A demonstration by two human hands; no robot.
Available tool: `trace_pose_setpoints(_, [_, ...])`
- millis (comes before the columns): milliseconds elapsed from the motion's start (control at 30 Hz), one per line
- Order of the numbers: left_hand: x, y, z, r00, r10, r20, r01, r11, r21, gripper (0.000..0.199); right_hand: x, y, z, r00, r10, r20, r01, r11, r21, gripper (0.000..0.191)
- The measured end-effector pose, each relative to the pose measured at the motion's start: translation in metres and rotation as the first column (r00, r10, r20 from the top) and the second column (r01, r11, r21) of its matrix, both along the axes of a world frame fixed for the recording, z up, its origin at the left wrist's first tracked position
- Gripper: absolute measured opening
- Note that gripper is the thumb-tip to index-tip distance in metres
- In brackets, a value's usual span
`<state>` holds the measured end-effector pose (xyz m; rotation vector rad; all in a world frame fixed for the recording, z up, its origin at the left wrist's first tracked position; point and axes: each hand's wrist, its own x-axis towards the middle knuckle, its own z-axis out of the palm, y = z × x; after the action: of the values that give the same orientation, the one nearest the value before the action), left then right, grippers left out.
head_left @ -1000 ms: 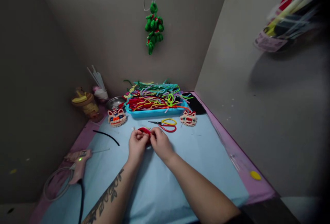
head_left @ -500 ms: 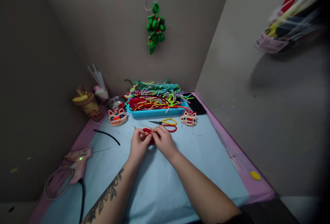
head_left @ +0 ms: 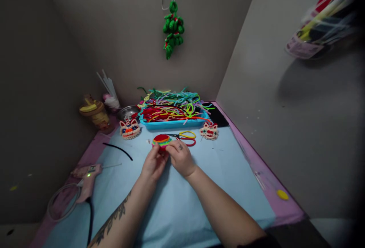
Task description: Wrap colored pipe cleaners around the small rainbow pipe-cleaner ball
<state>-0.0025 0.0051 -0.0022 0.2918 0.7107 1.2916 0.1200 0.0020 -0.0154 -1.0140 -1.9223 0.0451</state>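
Note:
Between my hands is a small round piece of pipe-cleaner work (head_left: 162, 140), striped in red, orange, yellow, green, blue and pink. My left hand (head_left: 154, 162) is closed on its left and lower edge, thumb at the front. At its right edge, my right hand (head_left: 181, 156) pinches, the fingertips partly hidden behind the hand. Just behind my right hand lie scissors (head_left: 188, 139) with one yellow and one red handle loop, their blades pointing left. Two pipe-cleaner lion heads flank the work: a larger one (head_left: 130, 130) on the left and a smaller one (head_left: 209, 131) on the right.
A blue tray (head_left: 173, 126) heaped with coloured pipe cleaners stands at the back. To the left are a pink glue gun (head_left: 88, 181), a black pipe cleaner (head_left: 118, 150), a metal bowl (head_left: 128, 112) and a brown cup (head_left: 98, 116). A green ornament (head_left: 173, 27) hangs behind.
The striped piece has been tipped so that its coloured face shows. My left hand has turned and moved lower, and my right hand has rolled over at its edge.

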Motion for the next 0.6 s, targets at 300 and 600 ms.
trace_pose_setpoints(300, [-0.011,0.007,0.005,0.993,0.103,0.049,-0.101,0.994,-0.049,0.010,0.001,0.012,-0.004,0.732,-0.212,-0.647,-0.003,0.949,-0.315,0.014])
trace_pose_setpoints(600, [-0.008,0.008,0.001,0.996,0.056,0.070,-0.052,0.997,-0.053,0.007,-0.007,-0.003,0.006,0.847,-0.096,-0.523,-0.038,0.970,-0.240,0.012])
